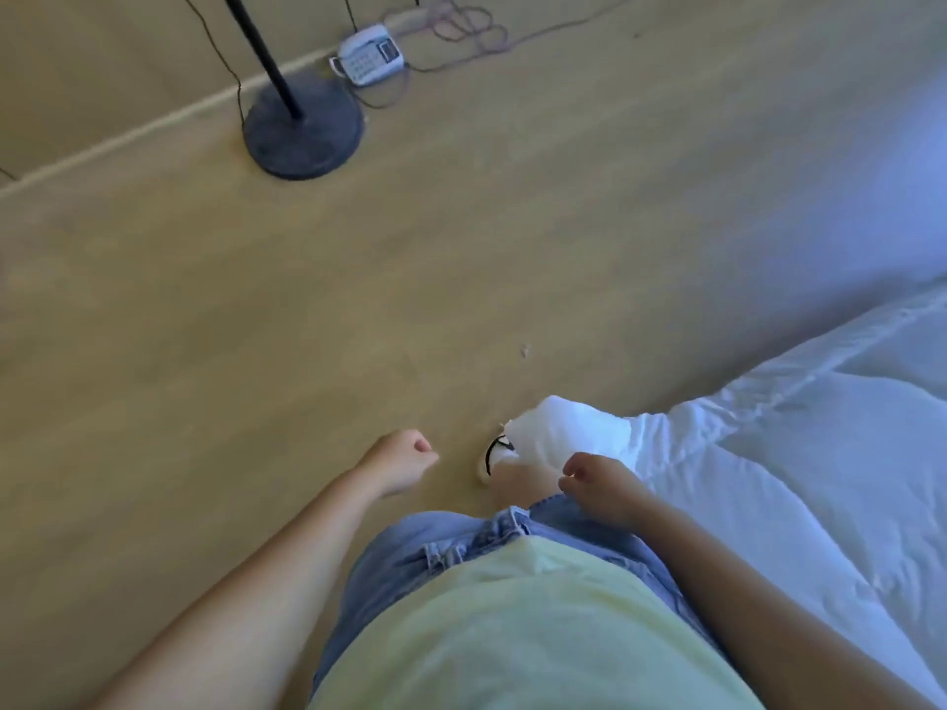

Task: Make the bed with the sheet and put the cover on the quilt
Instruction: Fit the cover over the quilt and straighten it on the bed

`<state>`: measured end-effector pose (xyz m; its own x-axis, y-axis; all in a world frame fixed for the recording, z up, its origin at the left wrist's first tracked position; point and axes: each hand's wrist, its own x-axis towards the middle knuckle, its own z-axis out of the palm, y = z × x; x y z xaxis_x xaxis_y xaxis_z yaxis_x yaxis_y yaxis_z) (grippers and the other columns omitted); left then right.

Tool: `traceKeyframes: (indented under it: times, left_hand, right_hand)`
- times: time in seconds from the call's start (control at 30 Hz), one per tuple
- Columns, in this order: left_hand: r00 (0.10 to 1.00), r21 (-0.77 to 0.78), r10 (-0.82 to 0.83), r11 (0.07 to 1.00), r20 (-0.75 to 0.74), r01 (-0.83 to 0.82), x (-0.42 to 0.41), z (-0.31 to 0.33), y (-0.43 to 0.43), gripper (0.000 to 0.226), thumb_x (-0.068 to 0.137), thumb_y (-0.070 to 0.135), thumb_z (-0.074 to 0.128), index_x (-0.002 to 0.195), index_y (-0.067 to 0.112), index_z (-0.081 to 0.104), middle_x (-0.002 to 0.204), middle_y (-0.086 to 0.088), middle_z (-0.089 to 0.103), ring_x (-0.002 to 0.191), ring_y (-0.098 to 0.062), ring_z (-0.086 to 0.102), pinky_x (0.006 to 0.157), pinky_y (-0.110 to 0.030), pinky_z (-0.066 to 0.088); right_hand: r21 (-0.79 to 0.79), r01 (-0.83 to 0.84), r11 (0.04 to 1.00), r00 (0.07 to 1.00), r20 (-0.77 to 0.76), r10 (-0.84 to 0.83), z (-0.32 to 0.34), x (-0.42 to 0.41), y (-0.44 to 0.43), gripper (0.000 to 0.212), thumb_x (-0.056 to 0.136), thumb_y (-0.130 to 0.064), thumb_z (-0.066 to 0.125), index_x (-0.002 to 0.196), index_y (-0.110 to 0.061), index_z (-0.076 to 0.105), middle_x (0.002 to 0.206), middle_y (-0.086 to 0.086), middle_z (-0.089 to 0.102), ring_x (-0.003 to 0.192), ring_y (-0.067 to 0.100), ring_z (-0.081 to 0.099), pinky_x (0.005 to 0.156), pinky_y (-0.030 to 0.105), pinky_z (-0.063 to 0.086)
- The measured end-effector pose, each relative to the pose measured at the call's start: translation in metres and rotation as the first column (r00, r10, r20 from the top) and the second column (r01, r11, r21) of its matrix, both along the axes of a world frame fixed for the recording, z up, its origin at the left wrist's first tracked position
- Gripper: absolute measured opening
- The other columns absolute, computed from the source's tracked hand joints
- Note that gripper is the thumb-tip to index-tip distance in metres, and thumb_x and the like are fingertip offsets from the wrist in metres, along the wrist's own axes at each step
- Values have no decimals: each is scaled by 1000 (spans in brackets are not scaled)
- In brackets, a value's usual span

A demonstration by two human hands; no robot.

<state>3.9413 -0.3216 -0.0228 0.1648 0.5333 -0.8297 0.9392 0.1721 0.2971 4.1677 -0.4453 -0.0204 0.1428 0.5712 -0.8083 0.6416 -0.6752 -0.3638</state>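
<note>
Plainly, left hand (405, 461) and right hand (602, 486) are both curled, empty, beside one white quilt (768, 479).

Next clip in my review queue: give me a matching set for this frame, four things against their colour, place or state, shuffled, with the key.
Things:
1. telephone
2. stand base
3. quilt
4. left hand

Descriptions:
a. white, bunched along the right side
b. dark, round, flat on the floor
c. fingers curled, holding nothing
d. pale, keypad up, on the floor by the wall

Pairs: 1-d, 2-b, 3-a, 4-c
</note>
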Motion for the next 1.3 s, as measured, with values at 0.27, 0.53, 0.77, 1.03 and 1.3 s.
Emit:
traceKeyframes:
  times: [0.27,0.53,0.77,1.03,1.3]
  left_hand:
    - [961,71,-268,962,60,264,197,11,176,6,87,21,55,87,21,61,91,-1,65,83,-16,55,66,-24,38]
    - [863,73,-498,867,79,494,405,-14,343,7,87,23,56,87,18,61,87,2,63,85,-18,56,76,-28,43]
    - [476,-30,-879,476,-15,879,626,3,448,23,92,26,51,106,10,61,106,-7,63,94,-23,58,74,-27,45]
    - [174,-7,-983,175,-55,985,879,-5,434,30,93,26,50,113,7,61,118,-10,62,109,-27,56,86,-29,43]
    - [209,-43,-978,209,0,977,1096,5,376,27,92,23,50,111,8,62,113,-8,64,103,-25,57,87,-31,44]
  right_hand:
    - [32,224,974,970,86,-226,18,170,121,17,94,-25,46,97,-13,58,100,10,63,94,26,58,73,28,41]
    - [61,566,822,817,89,-569,-3,328,222,24,93,-20,50,105,-4,64,105,13,66,98,27,59,78,30,43]
    - [33,754,657,652,94,-753,12,461,290,23,94,-23,48,105,-7,60,100,5,63,84,18,53,69,26,36]
    - [79,925,371,367,62,-928,-3,626,291,17,92,-20,50,97,-8,61,94,6,63,89,25,57,72,31,40]
    - [79,954,289,286,53,-957,2,875,230,38,95,-25,47,129,-8,49,123,10,58,108,24,54,88,31,41]
